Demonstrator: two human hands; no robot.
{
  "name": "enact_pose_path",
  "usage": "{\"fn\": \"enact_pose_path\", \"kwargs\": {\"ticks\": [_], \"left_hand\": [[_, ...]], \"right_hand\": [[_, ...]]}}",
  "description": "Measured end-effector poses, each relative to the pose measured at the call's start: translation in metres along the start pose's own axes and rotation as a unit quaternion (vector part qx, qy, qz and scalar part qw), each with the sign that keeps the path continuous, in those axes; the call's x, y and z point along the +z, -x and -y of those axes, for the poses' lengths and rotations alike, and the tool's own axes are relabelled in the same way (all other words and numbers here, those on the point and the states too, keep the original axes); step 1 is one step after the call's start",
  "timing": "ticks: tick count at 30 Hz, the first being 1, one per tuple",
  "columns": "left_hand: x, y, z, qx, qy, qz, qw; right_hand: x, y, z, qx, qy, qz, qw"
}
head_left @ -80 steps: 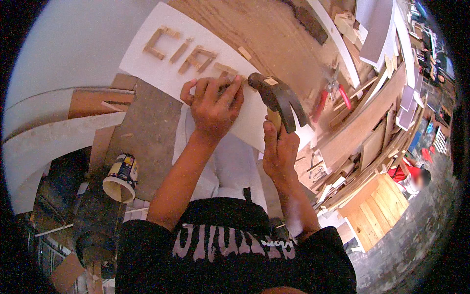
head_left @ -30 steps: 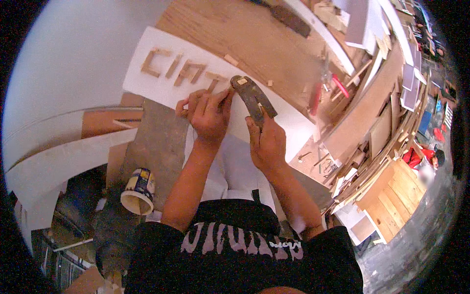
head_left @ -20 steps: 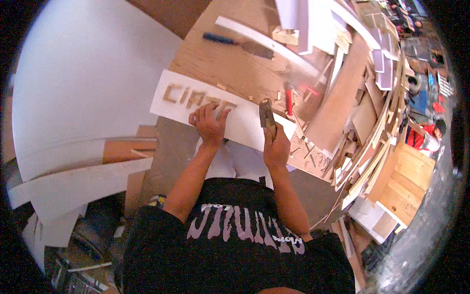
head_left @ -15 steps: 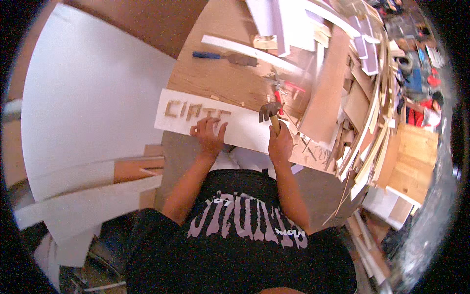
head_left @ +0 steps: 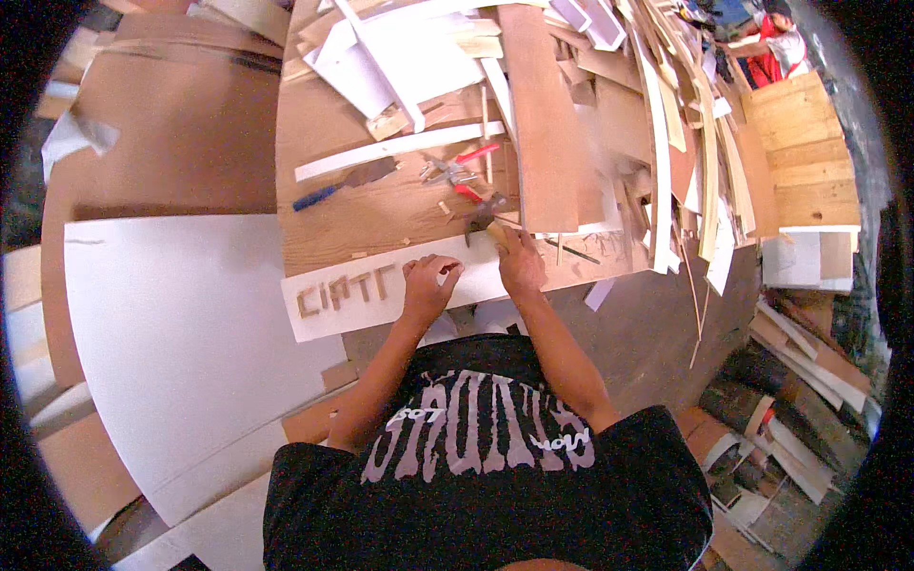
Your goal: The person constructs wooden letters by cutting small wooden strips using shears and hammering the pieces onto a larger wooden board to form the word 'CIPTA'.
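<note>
A narrow white board (head_left: 381, 266) lies along the near edge of the workbench, with brown letter-like shapes (head_left: 345, 291) on its left part. My left hand (head_left: 430, 284) rests on this board just right of those shapes. Its thumb and forefinger close in a pinch; whatever is between them is too small to make out. My right hand (head_left: 521, 266) grips a claw hammer (head_left: 486, 215) by its wooden handle. The dark head points away from me, low over the bench at the board's far edge. Red-handled pliers (head_left: 465, 190) lie just beyond the hammer head.
A blue-handled flat tool (head_left: 345, 183) lies beyond the board, near a white strip (head_left: 400, 150). Wood offcuts and a long brown plank (head_left: 540, 124) crowd the far and right side. A large white panel (head_left: 190, 343) stands at left. Another person (head_left: 776, 48) is at far right.
My view has swung, so the bench appears shifted left. My left hand's fingers, earlier spread by the letter shapes, now pinch together farther right along the board. The right hand still holds the hammer.
</note>
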State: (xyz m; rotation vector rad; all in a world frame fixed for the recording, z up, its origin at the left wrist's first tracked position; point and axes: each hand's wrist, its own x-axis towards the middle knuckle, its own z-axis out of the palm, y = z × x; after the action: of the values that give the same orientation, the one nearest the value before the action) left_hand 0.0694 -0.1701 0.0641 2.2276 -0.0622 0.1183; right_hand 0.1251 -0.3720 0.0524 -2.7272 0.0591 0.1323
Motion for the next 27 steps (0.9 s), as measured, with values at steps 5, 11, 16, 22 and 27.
{"fn": "enact_pose_path", "kwargs": {"ticks": [5, 11, 16, 22, 27], "left_hand": [[0.032, -0.013, -0.018, -0.028, 0.030, -0.003, 0.999], [0.053, -0.016, -0.047, -0.037, 0.010, -0.022, 0.999], [0.068, -0.037, -0.067, -0.092, 0.010, -0.108, 0.990], [0.071, -0.059, -0.069, -0.167, -0.001, -0.171, 0.971], [0.056, -0.038, -0.076, -0.200, 0.059, -0.160, 0.965]], "right_hand": [[0.005, 0.000, -0.024, -0.067, -0.042, 0.001, 0.997], [-0.048, -0.003, -0.028, -0.159, -0.172, -0.026, 0.972], [-0.060, -0.045, -0.035, -0.079, -0.294, 0.026, 0.952], [-0.010, -0.147, 0.017, -0.101, -0.140, 0.019, 0.985], [0.037, -0.196, 0.027, -0.238, 0.134, 0.124, 0.954]]}}
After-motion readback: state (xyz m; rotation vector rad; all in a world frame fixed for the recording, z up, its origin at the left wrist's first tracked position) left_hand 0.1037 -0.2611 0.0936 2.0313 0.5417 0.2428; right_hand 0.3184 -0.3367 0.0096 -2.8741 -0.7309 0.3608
